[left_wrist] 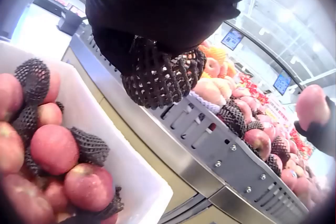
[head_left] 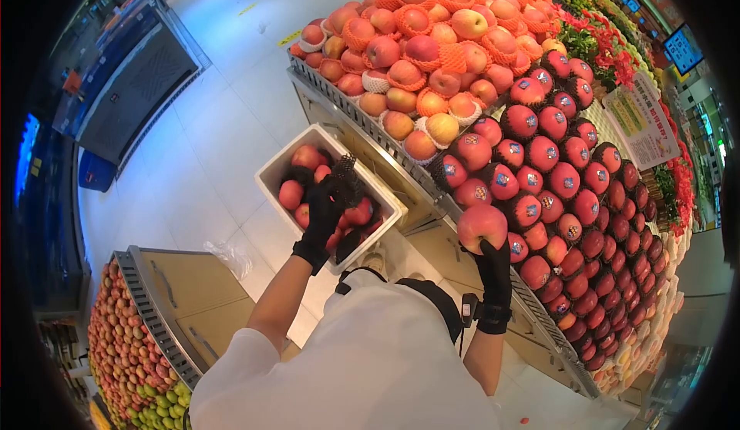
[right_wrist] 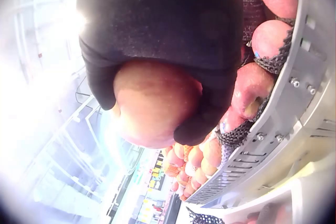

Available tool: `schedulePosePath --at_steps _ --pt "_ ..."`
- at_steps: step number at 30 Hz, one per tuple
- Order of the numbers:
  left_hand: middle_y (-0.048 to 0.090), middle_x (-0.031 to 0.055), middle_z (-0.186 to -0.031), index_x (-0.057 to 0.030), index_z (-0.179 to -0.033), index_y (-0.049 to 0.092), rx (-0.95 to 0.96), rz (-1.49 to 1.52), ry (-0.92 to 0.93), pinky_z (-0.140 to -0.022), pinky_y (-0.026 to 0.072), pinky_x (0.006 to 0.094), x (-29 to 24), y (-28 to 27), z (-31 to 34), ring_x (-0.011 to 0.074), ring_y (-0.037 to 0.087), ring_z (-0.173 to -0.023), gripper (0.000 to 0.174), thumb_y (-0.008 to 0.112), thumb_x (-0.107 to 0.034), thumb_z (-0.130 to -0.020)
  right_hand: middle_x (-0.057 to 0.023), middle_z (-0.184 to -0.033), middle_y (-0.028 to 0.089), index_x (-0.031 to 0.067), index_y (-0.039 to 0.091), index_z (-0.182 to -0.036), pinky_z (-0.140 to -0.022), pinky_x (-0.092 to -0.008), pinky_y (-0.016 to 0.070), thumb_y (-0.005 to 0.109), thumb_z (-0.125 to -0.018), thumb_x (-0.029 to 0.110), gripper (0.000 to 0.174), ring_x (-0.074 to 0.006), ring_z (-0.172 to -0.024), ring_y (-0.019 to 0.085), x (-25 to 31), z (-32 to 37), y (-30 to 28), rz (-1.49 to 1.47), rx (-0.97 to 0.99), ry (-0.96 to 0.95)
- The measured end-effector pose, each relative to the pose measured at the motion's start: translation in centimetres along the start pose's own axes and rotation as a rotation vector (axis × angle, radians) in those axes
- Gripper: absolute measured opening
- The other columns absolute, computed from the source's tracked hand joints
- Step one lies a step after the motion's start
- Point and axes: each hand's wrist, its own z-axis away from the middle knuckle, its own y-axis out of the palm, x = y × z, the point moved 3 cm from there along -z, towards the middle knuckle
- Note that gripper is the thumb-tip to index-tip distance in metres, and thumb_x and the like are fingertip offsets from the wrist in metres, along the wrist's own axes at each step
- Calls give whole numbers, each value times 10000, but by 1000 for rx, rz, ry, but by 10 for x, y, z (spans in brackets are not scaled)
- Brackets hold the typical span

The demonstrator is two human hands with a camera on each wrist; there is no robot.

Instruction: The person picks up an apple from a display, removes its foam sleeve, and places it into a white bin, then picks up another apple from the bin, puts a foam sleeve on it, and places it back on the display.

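Above the white foam box (head_left: 270, 176), my black-gloved left hand (head_left: 322, 213) grips a black foam net sleeve (left_wrist: 157, 82). In the left wrist view the mesh hangs below the fingers, and no fruit shows through it. Red apples (left_wrist: 55, 149) and more loose black nets (left_wrist: 90, 145) lie in the box beneath. My right hand (head_left: 493, 272), also gloved in black, holds a large pinkish-red apple (head_left: 482, 227) at the front edge of the fruit stand. Thumb and fingers curl round this apple (right_wrist: 152, 103), which has no net on it.
Stickered apples in dark nets (head_left: 542, 151) fill the near stand; apples in orange nets (head_left: 416, 21) are heaped beyond. A slotted grey rail (head_left: 370, 125) edges the stand. Another fruit display (head_left: 127, 337) stands at lower left, and a plastic bag (head_left: 229, 259) lies on the floor.
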Motion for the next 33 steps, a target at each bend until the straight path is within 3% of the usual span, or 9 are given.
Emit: schedulePosePath --at_steps 2,6,11,20,23,25,26,31,33 --pt "656 80 -950 -2 -1043 673 34 58 72 -748 508 287 -52 13 -10 176 618 -852 211 592 -53 -856 -122 -1307 518 -8 391 -1405 -950 -377 504 668 -843 207 662 -237 -1165 560 -5 -1 3 36 43 -36" --pt "639 84 -979 51 -1179 589 137 700 -324 -674 560 261 -54 65 -18 171 648 -795 289 550 -29 -903 -91 -1238 551 -4 431 -1372 -899 -339 498 677 -820 230 648 -197 -1098 564 11 -1 16 134 18 -7" --pt "659 73 -986 20 -1242 556 210 852 -616 -741 565 277 -25 128 -25 126 639 -820 347 614 -85 -916 -90 -1223 573 -4 457 -1356 -893 -315 501 685 -820 201 618 -183 -1085 581 18 -1 12 -32 -1 -16" --pt "626 75 -1022 -65 -1321 527 360 -26 44 -710 515 271 -116 203 -36 153 624 -863 385 575 -169 -954 -95 -1225 576 -4 478 -1333 -909 -324 499 692 -844 169 561 -183 -1120 572 49 16 -36 -150 -88 72" --pt "634 143 -987 -74 -1276 562 601 -364 312 -708 518 361 -100 250 -48 267 635 -815 437 659 -130 -853 -96 -1233 578 -7 481 -1335 -932 -331 487 685 -852 167 552 -184 -1132 563 66 15 -69 -77 -129 -137" --pt "622 230 -982 -63 -1185 579 555 -380 455 -688 527 436 -178 254 -43 342 646 -802 422 703 -187 -802 -83 -1230 577 -6 476 -1349 -950 -329 472 676 -862 166 553 -180 -1124 557 73 17 -86 -79 -134 -161" --pt "626 176 -986 -59 -1177 580 626 -551 492 -687 546 378 -147 268 -51 277 646 -795 370 679 -183 -843 -77 -1227 577 -6 473 -1353 -952 -327 470 675 -864 166 556 -180 -1119 558 75 19 -95 -105 -142 -156" --pt "614 57 -1018 -47 -1201 542 713 533 -95 -691 561 274 -196 314 -40 124 642 -837 337 645 -105 -886 -73 -1211 579 -1 468 -1361 -928 -314 485 671 -873 169 555 -181 -1096 573 90 29 -132 -38 -204 -140" --pt "602 96 -1065 -66 -1267 529 754 641 -306 -727 564 284 -208 330 -34 162 642 -933 410 645 -75 -874 -81 -1204 581 0 468 -1358 -906 -306 498 671 -876 167 549 -183 -1090 579 91 31 -146 -110 -215 -106"
